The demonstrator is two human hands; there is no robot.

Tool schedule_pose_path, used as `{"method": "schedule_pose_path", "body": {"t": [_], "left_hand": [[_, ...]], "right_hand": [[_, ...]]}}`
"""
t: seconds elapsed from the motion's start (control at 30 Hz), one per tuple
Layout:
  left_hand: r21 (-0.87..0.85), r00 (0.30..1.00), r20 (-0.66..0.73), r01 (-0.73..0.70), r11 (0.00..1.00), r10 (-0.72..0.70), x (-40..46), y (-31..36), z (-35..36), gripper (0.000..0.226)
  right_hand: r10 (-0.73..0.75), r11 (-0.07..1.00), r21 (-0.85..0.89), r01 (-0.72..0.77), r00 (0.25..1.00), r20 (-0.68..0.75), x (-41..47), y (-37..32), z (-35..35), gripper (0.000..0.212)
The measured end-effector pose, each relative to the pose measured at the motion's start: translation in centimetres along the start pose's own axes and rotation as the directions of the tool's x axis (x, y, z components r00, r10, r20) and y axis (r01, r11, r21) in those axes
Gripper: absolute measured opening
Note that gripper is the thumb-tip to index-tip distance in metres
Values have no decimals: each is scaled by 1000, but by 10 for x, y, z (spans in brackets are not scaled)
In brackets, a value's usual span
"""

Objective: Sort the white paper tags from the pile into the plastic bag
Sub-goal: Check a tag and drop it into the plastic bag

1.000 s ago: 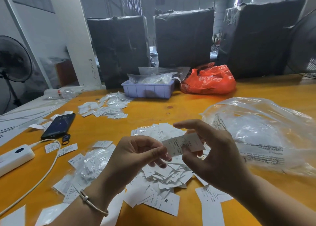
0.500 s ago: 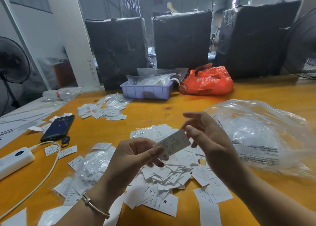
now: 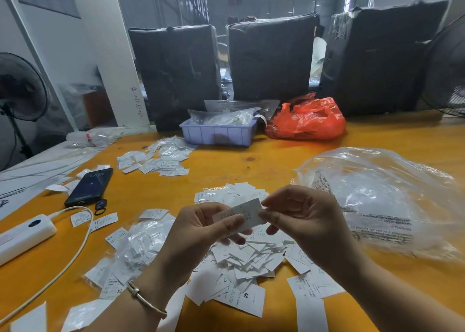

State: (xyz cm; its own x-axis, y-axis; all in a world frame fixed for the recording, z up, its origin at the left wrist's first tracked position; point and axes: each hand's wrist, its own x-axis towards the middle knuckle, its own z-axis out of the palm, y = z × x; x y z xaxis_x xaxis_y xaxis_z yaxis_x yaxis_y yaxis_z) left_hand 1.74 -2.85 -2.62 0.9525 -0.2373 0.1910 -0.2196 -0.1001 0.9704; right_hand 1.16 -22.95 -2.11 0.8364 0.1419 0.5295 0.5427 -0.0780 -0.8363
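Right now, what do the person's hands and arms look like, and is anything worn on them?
Both forearms are bare, with no sleeves or gloves in view. The left hand has a thin metallic bangle around its wrist. The right hand shows no jewellery.

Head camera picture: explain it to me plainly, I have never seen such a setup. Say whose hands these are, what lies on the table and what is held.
There is no machine: a person wears a camera on the head, looking down at their own hands. The left hand and right hand together pinch one white paper tag. Below them lies a pile of tags on the orange table. The clear plastic bag lies to the right. A phone and a blue tray lie further off.
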Motion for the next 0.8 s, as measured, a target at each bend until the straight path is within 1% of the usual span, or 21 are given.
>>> {"method": "schedule_pose_path", "body": {"t": [0.03,0.1,0.27,0.37,0.47,0.63,0.73,0.8], "left_hand": [[5,1000,-4,3,1000,-3,0,0,0,33],[17,1000,-7,7,1000,-7,0,-1,1,28],[15,1000,-6,18,1000,-18,0,-1,1,22],[10,1000,5,19,1000,-19,0,-1,1,19],[-18,1000,16,22,1000,-22,0,-1,1,15],[-54,999,35,22,998,-20,0,-2,3,17],[-60,1000,12,10,998,-10,0,-2,3,20],[-64,1000,10,11,998,-11,1,-2,3,17]], "right_hand": [[-3,1000,0,3,1000,4,-1,0,1,11],[5,1000,7,-5,1000,-1,-2,1,3,12],[22,999,-32,-21,1000,9,-2,5,4,12],[34,999,-37,-32,998,43,-2,4,4,12],[39,995,-94,-30,995,97,-3,4,5,13],[63,992,-119,-47,989,135,-2,7,4,15],[83,981,-184,-58,987,134,-2,8,3,16],[101,974,-215,-69,985,143,-1,9,3,13]]}}
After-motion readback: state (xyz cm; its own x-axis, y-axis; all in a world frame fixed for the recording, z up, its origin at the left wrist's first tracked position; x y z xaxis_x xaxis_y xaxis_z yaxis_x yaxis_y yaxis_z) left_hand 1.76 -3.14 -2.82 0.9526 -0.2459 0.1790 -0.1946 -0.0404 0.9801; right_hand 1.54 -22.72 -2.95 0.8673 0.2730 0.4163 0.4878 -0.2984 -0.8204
